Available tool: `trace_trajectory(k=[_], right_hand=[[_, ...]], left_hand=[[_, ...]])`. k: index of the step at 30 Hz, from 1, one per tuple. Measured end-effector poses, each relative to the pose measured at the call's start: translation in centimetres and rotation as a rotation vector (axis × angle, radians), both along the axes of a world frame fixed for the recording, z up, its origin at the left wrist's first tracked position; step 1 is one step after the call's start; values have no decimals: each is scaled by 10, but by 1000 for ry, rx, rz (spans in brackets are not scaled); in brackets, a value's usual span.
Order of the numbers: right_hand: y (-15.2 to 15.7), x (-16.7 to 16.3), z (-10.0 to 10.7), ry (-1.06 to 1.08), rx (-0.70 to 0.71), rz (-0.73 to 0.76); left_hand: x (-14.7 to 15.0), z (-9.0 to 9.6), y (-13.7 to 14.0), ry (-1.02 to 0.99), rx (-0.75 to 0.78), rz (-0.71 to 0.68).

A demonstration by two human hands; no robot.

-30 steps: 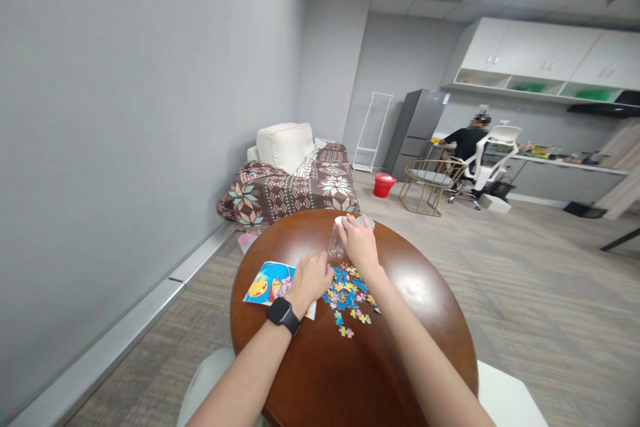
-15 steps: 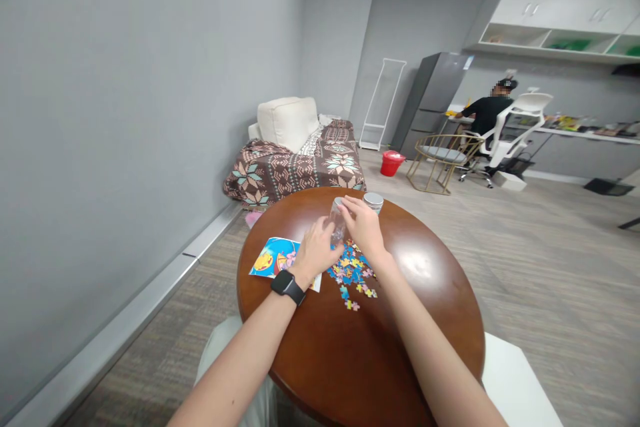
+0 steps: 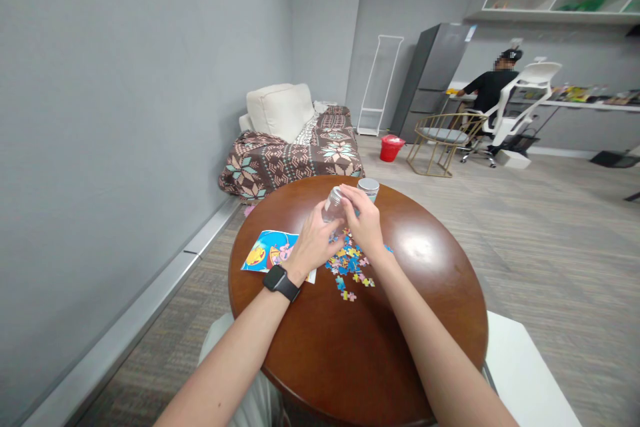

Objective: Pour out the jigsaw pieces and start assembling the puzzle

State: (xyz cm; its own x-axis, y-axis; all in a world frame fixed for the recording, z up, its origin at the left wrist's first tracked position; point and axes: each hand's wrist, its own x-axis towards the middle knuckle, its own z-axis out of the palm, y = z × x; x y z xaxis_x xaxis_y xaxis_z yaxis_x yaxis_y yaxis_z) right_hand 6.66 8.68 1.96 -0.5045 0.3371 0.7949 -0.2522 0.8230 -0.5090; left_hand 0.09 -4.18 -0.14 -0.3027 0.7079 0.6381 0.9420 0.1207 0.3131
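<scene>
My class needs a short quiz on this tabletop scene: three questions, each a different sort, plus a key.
1. Multiple choice: what do the left hand and right hand both touch? a) a mug b) a clear jar c) a pen
2. True or false: the silver-lidded container beyond the right hand lies on its side.
3. Fill the gap: the picture sheet lies on the person's ____ side of the puzzle pieces.
Key: 1 b; 2 false, it stands upright; 3 left.

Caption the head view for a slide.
Left hand and right hand on a clear jar, near loose jigsaw pieces on a brown table.
</scene>
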Motion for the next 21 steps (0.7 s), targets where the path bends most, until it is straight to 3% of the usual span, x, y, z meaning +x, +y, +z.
trace_trajectory(k=[11,21], right_hand=[[-4,10,16,124,-86,127],[2,11,12,116,-180,181]], left_hand=[[5,2,-3,88,81,-12],[8,5,-3,141,59,41]])
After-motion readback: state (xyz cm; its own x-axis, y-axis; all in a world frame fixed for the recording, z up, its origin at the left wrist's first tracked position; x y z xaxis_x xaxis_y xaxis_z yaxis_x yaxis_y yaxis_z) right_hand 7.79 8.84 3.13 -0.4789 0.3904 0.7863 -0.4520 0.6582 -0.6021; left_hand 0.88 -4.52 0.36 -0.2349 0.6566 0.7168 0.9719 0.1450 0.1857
